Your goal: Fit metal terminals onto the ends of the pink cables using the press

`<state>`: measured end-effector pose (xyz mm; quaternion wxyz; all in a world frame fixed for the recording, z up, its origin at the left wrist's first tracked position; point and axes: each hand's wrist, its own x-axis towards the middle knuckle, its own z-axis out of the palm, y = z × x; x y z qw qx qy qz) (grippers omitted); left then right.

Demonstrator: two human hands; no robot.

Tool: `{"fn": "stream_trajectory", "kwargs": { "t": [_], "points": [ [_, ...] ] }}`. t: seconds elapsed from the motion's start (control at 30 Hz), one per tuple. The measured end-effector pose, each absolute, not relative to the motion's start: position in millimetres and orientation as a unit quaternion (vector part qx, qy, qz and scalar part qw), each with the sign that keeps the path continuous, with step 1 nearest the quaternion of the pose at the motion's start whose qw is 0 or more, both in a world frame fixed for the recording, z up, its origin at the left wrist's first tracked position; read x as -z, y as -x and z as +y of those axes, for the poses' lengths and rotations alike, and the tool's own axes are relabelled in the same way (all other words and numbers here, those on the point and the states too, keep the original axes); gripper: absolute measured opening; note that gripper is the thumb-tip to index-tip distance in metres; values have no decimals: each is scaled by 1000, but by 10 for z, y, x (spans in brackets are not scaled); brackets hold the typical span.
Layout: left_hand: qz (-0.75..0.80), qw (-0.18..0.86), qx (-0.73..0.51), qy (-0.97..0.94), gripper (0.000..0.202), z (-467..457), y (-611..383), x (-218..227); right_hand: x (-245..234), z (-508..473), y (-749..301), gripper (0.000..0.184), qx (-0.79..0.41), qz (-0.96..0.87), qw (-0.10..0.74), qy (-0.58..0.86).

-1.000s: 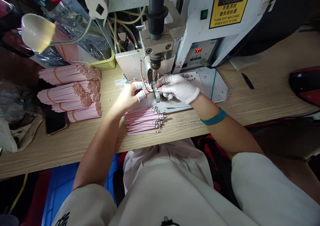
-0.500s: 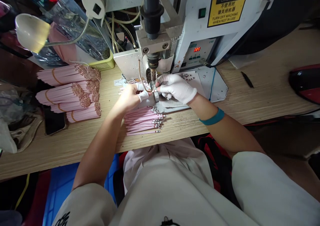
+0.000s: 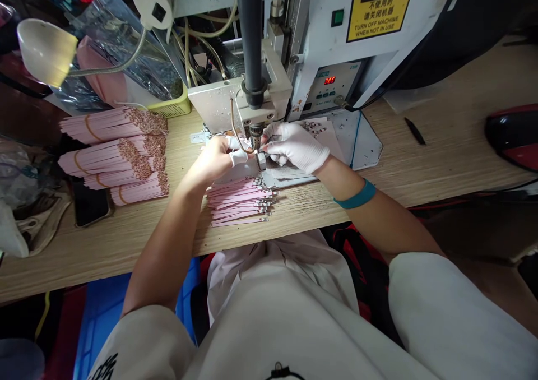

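Observation:
My left hand (image 3: 216, 158), bare with white finger cots on thumb and forefinger, pinches something small under the head (image 3: 255, 129) of the grey bench machine (image 3: 319, 38). My right hand (image 3: 296, 147), in a white glove, is closed in a pinch on the other side of the same spot, by a small metal block (image 3: 261, 160). What the fingers hold is too small to make out. A loose pile of pink flat cables with metal ends (image 3: 241, 200) lies on the wooden bench (image 3: 420, 156), just below my left wrist.
Banded bundles of pink cables (image 3: 117, 153) are stacked at the left, beside a dark phone (image 3: 90, 203). A gooseneck lamp (image 3: 46, 52) and a yellow basket (image 3: 172, 106) stand at the back left. A black marker (image 3: 414, 130) and a red-black object (image 3: 515, 136) lie right.
The machine's head has come down onto the spot between my fingers. Both hands have stayed pinched at the same place. The view has shifted slightly.

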<state>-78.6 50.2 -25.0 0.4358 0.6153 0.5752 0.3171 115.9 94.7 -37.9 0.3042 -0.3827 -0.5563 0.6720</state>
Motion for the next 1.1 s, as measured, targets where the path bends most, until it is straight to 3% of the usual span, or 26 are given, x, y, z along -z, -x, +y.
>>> {"fn": "stream_trajectory", "kwargs": {
  "t": [0.53,0.67,0.77,0.93,1.1],
  "points": [
    [577,441,-311,-613,22,490,815,235,353,962,-1214,17,-655,-584,303,370],
    [575,422,-289,-638,27,440,988,204,298,1086,-1441,8,-500,-683,317,429],
    [596,373,-203,-682,27,369,1080,152,308,1169,-1590,10,-352,-773,281,446],
    [546,356,-89,-753,25,300,1014,94,368,1165,-1569,17,-251,-827,217,453],
    [665,120,-146,-723,26,388,929,184,431,1170,-1419,19,-206,-873,186,402]
  ]
}}
